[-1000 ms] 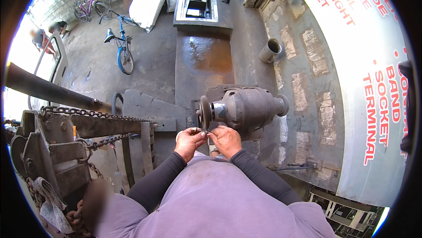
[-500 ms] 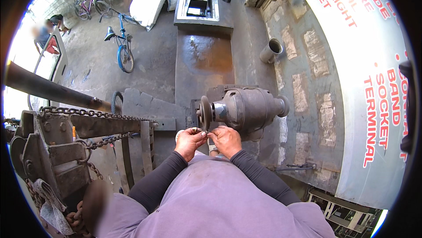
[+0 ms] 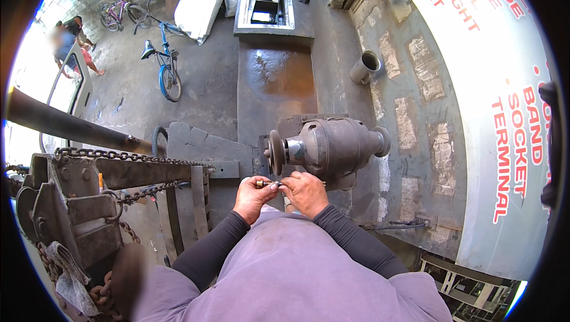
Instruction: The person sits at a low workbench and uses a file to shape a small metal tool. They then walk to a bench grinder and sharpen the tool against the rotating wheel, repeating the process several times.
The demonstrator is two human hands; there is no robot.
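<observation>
Close to my body, just below a bench grinder (image 3: 339, 148), my two hands come together. Between the fingertips of my left hand (image 3: 249, 198) is a small brass-coloured metal part (image 3: 265, 183), thin and rod-like, lying roughly crosswise. My right hand (image 3: 306, 195) pinches the same part from the other side, and its fingers cover much of it. The grinder's wheel (image 3: 275, 152) stands just beyond the fingertips, with a small gap between the part and its rim. Whether the wheel spins, I cannot tell.
Left of me stands a heavy steel frame (image 3: 89, 206) with a rusty chain (image 3: 130, 154). Beyond it are a blue bicycle (image 3: 168, 69) and a person (image 3: 71, 46) by a vehicle door. A metal pipe (image 3: 366, 68) stands by the right wall; a printed banner (image 3: 499, 144) hangs alongside.
My hands have drawn slightly back from the wheel's rim. The small brass-coloured part now lies crosswise and shows more between my fingers. At far left, the person has shifted.
</observation>
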